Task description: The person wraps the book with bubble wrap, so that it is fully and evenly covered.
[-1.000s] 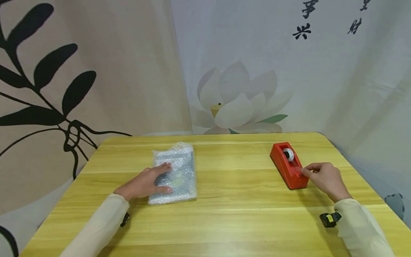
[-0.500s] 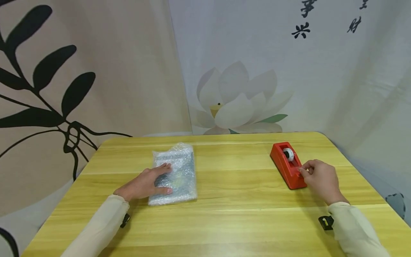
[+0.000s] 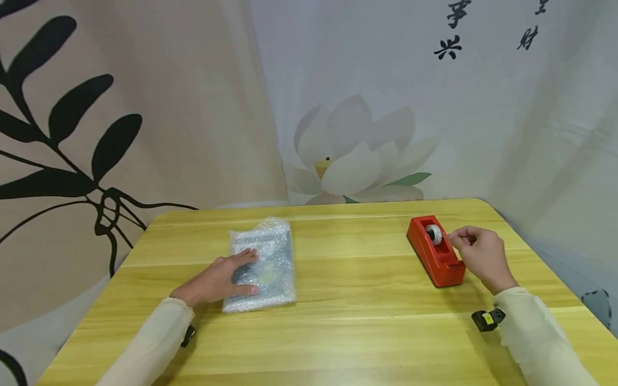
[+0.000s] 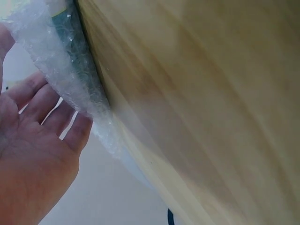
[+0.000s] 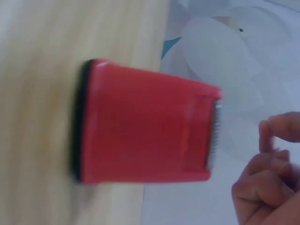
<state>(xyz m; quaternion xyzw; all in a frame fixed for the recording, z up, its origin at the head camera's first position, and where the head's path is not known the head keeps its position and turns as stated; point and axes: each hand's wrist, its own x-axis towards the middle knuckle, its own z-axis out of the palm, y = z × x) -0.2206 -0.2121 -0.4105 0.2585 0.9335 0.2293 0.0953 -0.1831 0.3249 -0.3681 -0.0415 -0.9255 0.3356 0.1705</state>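
On the left of the head view my left hand rests spread on a flat item in bubble wrap, fingers and thumb extended. The left wrist view has those fingers along the edge of the bubble wrap. At right stands a red tape dispenser with a tape roll in it. Beside the roll, my right hand pinches the clear end of the tape between thumb and forefinger, above the dispenser's side. The right wrist view shows the dispenser's toothed cutter, fingertips apart from it.
The wooden table carries both things, with bare wood between them. Behind its far edge hangs a printed curtain with leaves, a lotus and characters. A small black device is strapped at the right wrist.
My right hand has moved from the dispenser's cutter end up and back toward the roll, fingers still pinched. My left hand stays on the bubble-wrapped item.
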